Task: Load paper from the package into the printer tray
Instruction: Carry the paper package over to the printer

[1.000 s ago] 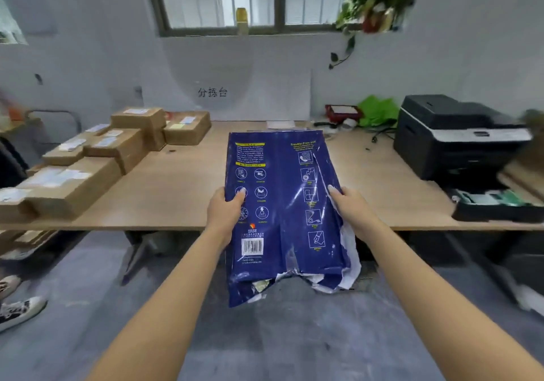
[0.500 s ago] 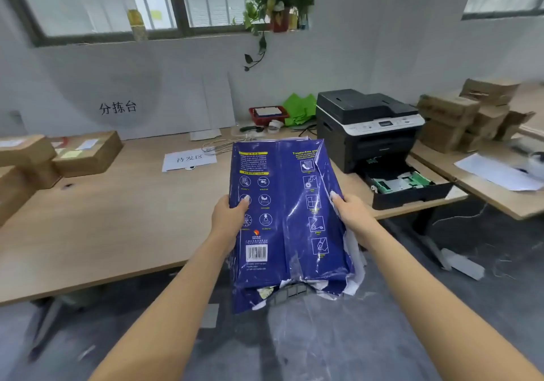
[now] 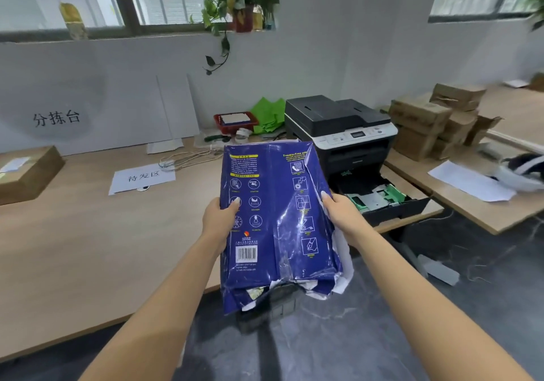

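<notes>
I hold a dark blue paper package (image 3: 273,224) upright in front of me, above the floor beside the table edge. My left hand (image 3: 219,218) grips its left side and my right hand (image 3: 341,215) grips its right side. The wrapper is torn at the bottom, where white paper edges show. Behind the package, to the right, the black printer (image 3: 338,124) stands on the wooden table (image 3: 88,242). Its paper tray (image 3: 382,201) is pulled out, with green guides visible and no paper seen inside.
A cardboard box (image 3: 26,171) sits at the table's left. A paper sign (image 3: 141,176), cables, a red basket (image 3: 235,120) and green bags lie near the wall. A second table (image 3: 482,215) at the right carries stacked boxes (image 3: 435,118) and loose sheets. Grey floor lies below me.
The view has swung right and closer to the printer, which now sits just behind the package. Both hands keep the same grip on the package.
</notes>
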Action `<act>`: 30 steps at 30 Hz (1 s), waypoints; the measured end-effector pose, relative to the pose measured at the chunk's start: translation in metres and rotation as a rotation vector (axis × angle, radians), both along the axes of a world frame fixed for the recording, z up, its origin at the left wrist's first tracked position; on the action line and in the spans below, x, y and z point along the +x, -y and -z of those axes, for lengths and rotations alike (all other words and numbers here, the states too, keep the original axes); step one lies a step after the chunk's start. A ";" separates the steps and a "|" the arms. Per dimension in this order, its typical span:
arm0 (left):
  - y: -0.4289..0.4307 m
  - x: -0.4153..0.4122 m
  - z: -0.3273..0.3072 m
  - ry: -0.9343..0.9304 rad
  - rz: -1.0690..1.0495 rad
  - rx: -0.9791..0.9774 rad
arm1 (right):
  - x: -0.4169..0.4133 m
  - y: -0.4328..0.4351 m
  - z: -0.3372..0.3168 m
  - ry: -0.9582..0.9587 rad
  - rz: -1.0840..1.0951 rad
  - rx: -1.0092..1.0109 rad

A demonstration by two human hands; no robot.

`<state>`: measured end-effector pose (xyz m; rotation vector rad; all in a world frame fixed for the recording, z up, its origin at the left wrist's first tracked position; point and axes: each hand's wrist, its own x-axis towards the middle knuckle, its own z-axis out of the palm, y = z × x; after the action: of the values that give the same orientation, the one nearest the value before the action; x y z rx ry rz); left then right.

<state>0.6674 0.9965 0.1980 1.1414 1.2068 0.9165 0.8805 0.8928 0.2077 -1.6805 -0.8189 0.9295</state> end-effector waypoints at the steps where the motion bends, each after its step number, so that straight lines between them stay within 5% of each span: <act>1: -0.005 0.012 0.002 -0.003 -0.005 0.000 | 0.013 -0.005 0.001 -0.006 -0.002 0.000; 11: -0.037 0.114 0.020 -0.009 -0.084 -0.049 | 0.122 -0.057 0.012 0.047 -0.067 -0.069; 30: -0.219 0.157 0.060 -0.060 -0.172 -0.131 | 0.167 -0.252 0.055 0.010 -0.136 -0.173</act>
<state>0.8247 1.2158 0.1382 0.9780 1.4096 0.9227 1.0474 1.1447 0.1531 -1.7954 -0.8896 1.1132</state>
